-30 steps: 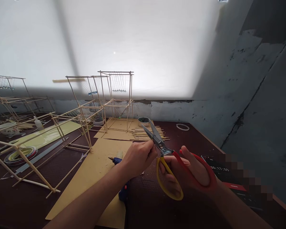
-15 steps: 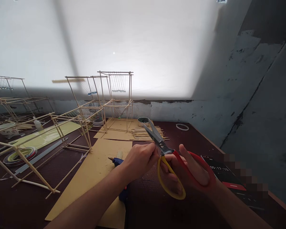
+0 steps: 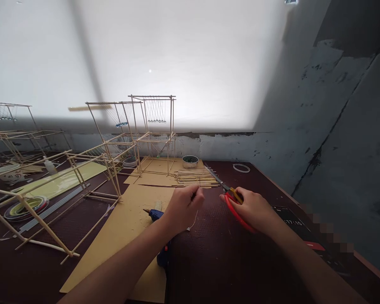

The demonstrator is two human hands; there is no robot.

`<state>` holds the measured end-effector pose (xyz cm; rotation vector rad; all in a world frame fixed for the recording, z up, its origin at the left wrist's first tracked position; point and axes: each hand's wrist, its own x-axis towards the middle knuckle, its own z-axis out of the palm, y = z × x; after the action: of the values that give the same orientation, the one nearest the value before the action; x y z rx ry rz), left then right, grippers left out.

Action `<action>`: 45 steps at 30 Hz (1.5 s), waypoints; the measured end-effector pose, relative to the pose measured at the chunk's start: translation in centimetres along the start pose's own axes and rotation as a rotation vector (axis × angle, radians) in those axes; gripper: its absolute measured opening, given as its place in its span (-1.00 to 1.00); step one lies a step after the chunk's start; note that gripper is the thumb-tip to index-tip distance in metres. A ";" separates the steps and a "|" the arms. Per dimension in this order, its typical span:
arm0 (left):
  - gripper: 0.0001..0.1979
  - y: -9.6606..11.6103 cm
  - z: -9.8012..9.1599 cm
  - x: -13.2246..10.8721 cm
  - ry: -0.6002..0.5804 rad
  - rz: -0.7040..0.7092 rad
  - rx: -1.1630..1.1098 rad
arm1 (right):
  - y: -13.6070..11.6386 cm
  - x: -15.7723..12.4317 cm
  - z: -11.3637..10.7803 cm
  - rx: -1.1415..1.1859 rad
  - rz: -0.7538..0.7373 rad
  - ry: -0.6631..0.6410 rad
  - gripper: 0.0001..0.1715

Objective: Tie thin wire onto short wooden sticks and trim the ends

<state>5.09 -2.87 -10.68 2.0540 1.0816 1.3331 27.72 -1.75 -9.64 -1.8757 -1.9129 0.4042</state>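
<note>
My left hand (image 3: pixel 185 207) is closed in a pinch in front of the pile of thin wooden sticks (image 3: pixel 194 177). A fine thread (image 3: pixel 195 220) hangs below its fingers, with a small pale bit at its lower end. My right hand (image 3: pixel 256 207) is wrapped round scissors (image 3: pixel 232 203) with one red and one yellow handle; their blades look closed and point forward and left toward the sticks. Beside my left forearm a blue glue gun (image 3: pixel 155 214) lies on a tan board (image 3: pixel 129 236).
Stick frames (image 3: pixel 153 139) with rows of hanging glass balls stand at the back and left. A bowl (image 3: pixel 190 161) is behind the sticks, a clear ring (image 3: pixel 241 168) at back right. A phone (image 3: pixel 293 221) lies by my right forearm; tape rolls (image 3: pixel 27 207) lie left.
The scissors have swung away from my left hand to the right, and their blades have closed. My right hand has turned over with them. The thread below my left hand now shows.
</note>
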 end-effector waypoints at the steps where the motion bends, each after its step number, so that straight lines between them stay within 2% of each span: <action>1: -0.61 -0.1 0.0 0.2 0.025 -0.054 -0.074 | 0.5 0.3 -0.1 -0.106 0.010 -0.008 -0.50; 3: -0.58 -0.5 -0.1 0.5 0.078 -0.142 -0.208 | 1.4 0.7 -0.3 -0.209 0.008 -0.065 -0.53; 7: -0.58 -1.5 -0.2 1.1 0.172 -0.244 -0.408 | 2.5 0.9 -0.2 -0.223 -0.027 -0.141 -0.60; 12: -0.61 -1.5 -0.2 1.2 0.161 -0.268 -0.493 | 2.9 0.9 -0.2 -0.185 -0.029 -0.183 -0.57; 14: -0.60 -1.1 -0.1 1.1 0.120 -0.265 -0.457 | 2.8 0.9 -0.4 -0.171 -0.011 -0.172 -0.55; 16: -0.59 -0.8 0.1 0.8 0.053 -0.241 -0.401 | 2.2 0.8 -0.6 -0.122 -0.014 -0.091 -0.59; 18: -0.58 -0.4 0.5 0.4 -0.017 -0.188 -0.321 | 1.2 0.4 -0.7 0.029 -0.084 -0.042 -0.62; 19: -0.57 -0.3 0.7 0.1 -0.051 -0.156 -0.271 | 0.5 0.1 -0.6 0.152 -0.134 -0.070 -0.60; 23: -0.63 0.2 1.5 -0.9 -0.184 -0.038 -0.096 | -1.6 -1.1 0.6 0.718 -0.298 -0.345 -0.48; 25: -0.67 0.3 1.7 -1.2 -0.231 0.011 -0.033 | -2.1 -1.5 1.4 0.868 -0.314 -0.360 -0.54; 30: -0.71 0.2 1.6 -1.2 -0.274 0.064 0.115 | -1.6 -1.4 2.2 0.921 -0.273 -0.316 -0.66; 39: -0.76 -0.3 1.7 -1.4 -0.284 0.191 0.266 | -1.4 -1.2 2.4 0.949 -0.262 -0.447 -0.69; 45: -0.73 0.1 1.4 -1.4 -0.341 0.183 0.287 | -1.4 -1.1 2.6 0.983 -0.245 -0.476 -0.76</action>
<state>6.09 -4.00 -11.99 2.5289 0.9940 0.8949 25.21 -2.68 -11.26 -0.9291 -1.6602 1.4772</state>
